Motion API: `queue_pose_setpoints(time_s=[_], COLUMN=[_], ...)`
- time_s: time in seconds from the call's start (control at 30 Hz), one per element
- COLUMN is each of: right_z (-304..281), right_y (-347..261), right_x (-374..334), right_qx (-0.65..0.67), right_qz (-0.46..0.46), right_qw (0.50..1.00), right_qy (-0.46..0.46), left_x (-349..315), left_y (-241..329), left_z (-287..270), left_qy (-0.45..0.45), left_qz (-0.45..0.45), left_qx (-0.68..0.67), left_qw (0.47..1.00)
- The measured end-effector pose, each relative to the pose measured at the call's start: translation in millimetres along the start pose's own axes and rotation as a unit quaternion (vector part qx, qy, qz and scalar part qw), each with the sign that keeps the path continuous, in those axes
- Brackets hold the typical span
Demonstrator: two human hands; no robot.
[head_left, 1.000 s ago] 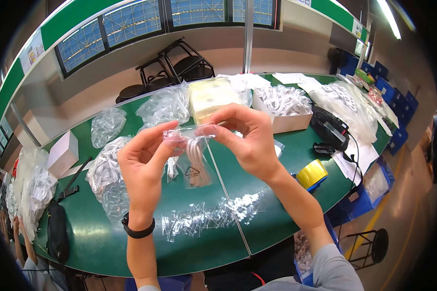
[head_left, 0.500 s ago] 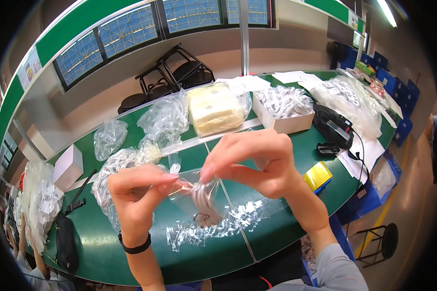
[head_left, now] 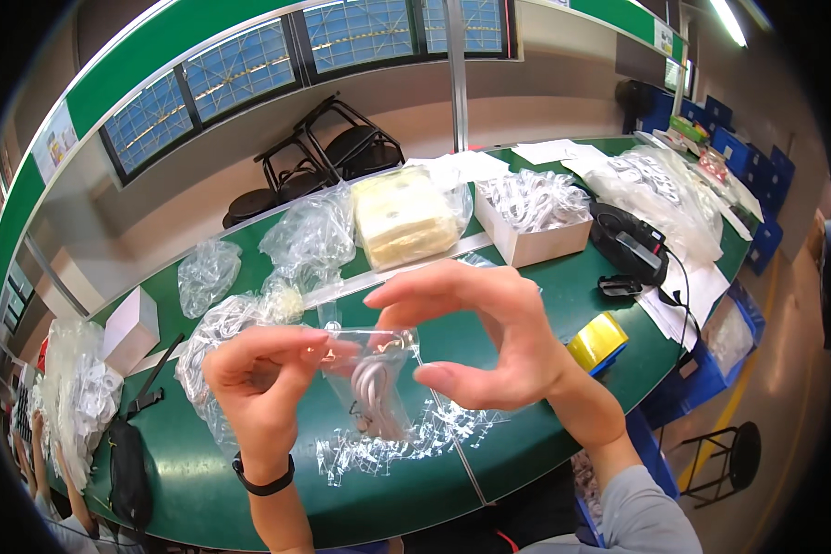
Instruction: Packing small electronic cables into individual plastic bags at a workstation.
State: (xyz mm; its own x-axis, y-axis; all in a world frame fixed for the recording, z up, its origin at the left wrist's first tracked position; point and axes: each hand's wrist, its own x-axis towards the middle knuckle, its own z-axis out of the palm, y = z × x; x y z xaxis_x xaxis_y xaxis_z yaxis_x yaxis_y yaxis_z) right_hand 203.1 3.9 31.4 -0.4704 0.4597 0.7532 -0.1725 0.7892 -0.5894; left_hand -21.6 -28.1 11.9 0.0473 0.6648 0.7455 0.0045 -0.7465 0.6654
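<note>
A small clear plastic bag [head_left: 392, 415] hangs upright over the middle of the table. Inside it lies a coiled whitish cable [head_left: 370, 386]. My left hand [head_left: 254, 374] pinches the bag's top left corner between thumb and fingertips. My right hand [head_left: 512, 337] is at the bag's top right side, thumb and fingers spread wide apart in a C shape. Some right fingertips are behind the bag's upper edge, and whether they touch it I cannot tell. Beneath the bag, many small white pieces [head_left: 388, 457] are scattered on the green table [head_left: 360, 508].
Bagged white cables [head_left: 217, 328] lie left of centre. Behind stand a wrapped yellowish stack [head_left: 406, 217] and a box of white cables [head_left: 540, 235]. A black pouch [head_left: 628, 245] and yellow tape roll [head_left: 598, 340] are at the right. Another person's arms [head_left: 51, 452] show far left.
My right hand has let go of the bag's top and opened, its thumb moving down and right. The bag now hangs from my left hand, its top edge spread straighter.
</note>
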Motion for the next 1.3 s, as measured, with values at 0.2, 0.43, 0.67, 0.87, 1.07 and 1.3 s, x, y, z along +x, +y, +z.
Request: queue_pose_setpoints(time_s=[0.2,0.43,0.67,0.87,1.07,1.3], right_z=[0.3,12.5,8.8,13.5,5.3,-0.5], right_y=[8.8,8.0,16.2,9.7,20.3,16.5], right_x=[1.2,-2.3,-3.4,2.8,2.4,-0.6], right_qx=[-0.058,0.016,-0.014,-0.044,-0.226,-0.172], right_qz=[-0.016,0.063,0.028,0.049,-0.108,-0.034], right_qw=[0.998,0.992,0.989,0.987,0.965,0.982], right_qy=[-0.006,0.104,0.143,0.148,0.083,0.066], left_x=[1.5,2.1,2.7,4.7,5.6,5.4], left_y=[8.7,1.7,-0.9,1.8,-0.2,-1.6], left_z=[8.0,8.4,9.9,12.3,15.1,17.5], left_qy=[0.053,0.05,0.049,0.044,0.042,0.045], left_qz=[-0.049,-0.091,-0.085,-0.116,-0.15,-0.139], left_qx=[0.033,0.001,0.003,-0.024,-0.015,0.018], left_qw=[0.997,0.995,0.995,0.992,0.988,0.989])
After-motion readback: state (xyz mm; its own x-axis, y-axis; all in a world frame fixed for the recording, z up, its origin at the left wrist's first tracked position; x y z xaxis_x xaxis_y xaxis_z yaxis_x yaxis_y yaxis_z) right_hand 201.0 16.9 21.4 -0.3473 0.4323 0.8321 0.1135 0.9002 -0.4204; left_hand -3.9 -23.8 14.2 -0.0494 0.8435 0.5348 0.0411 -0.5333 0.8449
